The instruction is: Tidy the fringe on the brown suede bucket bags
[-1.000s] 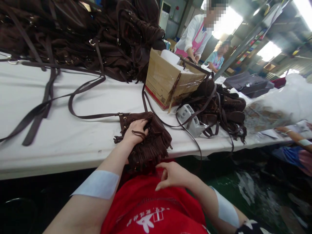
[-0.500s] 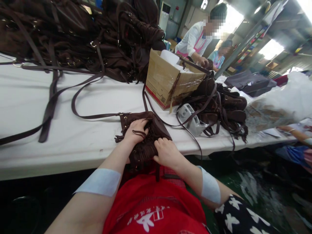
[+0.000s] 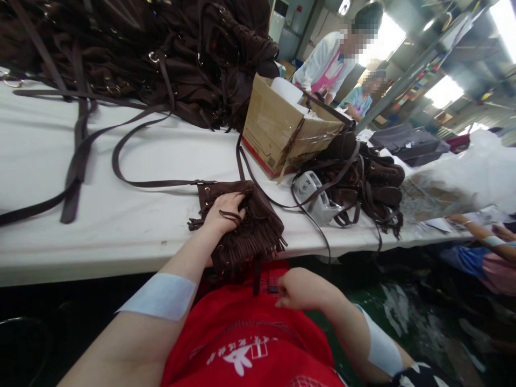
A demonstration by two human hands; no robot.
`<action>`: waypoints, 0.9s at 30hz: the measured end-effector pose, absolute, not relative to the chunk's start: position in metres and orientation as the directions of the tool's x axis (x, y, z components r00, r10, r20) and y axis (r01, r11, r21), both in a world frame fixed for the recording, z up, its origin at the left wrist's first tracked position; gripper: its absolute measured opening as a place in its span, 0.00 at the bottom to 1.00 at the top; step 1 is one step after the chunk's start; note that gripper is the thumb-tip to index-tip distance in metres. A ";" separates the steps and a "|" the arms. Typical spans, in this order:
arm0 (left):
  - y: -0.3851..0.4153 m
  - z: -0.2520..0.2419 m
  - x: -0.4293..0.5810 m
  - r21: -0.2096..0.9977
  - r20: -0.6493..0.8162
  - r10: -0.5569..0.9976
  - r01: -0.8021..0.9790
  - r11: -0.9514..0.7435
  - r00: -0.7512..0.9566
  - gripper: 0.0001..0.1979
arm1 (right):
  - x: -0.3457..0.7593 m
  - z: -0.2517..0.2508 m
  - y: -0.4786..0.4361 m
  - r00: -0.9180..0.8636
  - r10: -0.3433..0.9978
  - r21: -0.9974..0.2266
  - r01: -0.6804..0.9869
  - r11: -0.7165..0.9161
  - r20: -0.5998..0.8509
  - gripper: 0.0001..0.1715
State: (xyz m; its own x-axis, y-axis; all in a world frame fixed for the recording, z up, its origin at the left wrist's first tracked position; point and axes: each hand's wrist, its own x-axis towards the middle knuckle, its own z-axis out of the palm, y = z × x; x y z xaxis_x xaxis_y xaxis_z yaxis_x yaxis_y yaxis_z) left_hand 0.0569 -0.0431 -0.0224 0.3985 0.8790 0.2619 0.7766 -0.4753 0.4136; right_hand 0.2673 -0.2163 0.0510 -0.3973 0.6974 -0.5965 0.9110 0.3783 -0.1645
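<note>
A dark brown fringed bag [image 3: 264,207] lies at the table's front edge, its fringe hanging toward me. My left hand [image 3: 226,212] is on top of it, with the fingertips tucked in among the leather and a thin dark cord looped across the back of the hand. One long strap [image 3: 161,184] runs from the bag to the left. Off the bag, my right hand [image 3: 300,290] is closed in front of my red apron [image 3: 245,328]. A short dark strip [image 3: 273,289] shows beside its curled fingers; whether they grip it is hidden.
A big pile of dark brown bags [image 3: 161,59] fills the back left. Behind the bag stands an open cardboard box [image 3: 270,129], then a grey tape dispenser [image 3: 314,196] and more brown bags [image 3: 363,177]. Two people work beyond; another person's arm [image 3: 484,234] reaches in at right.
My right hand has let go of the bag's fringe and moved down and right to my apron. The fringe now hangs loose. My left hand stays on the bag. The view has shifted slightly.
</note>
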 end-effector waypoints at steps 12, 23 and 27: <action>-0.044 -0.023 0.057 0.391 0.280 0.870 0.780 -0.489 0.405 0.23 | 0.219 0.049 -0.164 -0.245 0.966 -0.063 0.969 0.240 -0.084 0.16; -0.044 -0.024 0.057 0.400 0.282 0.874 0.779 -0.482 0.396 0.24 | 0.252 0.047 -0.204 -0.303 0.919 -0.379 0.905 0.194 -0.253 0.05; -0.042 -0.025 0.057 0.391 0.279 0.870 0.780 -0.489 0.406 0.23 | 0.267 0.049 -0.226 -0.346 0.877 -0.490 0.858 0.152 -0.335 0.06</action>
State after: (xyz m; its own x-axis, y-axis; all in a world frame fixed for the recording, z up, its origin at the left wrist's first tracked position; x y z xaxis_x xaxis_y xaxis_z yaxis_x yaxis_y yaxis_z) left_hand 0.0569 -0.0422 -0.0253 0.4062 0.8702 0.2788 0.7795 -0.4892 0.3912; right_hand 0.2674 -0.2255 0.0491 -0.3459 0.8765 -0.3348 0.8585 0.1516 -0.4900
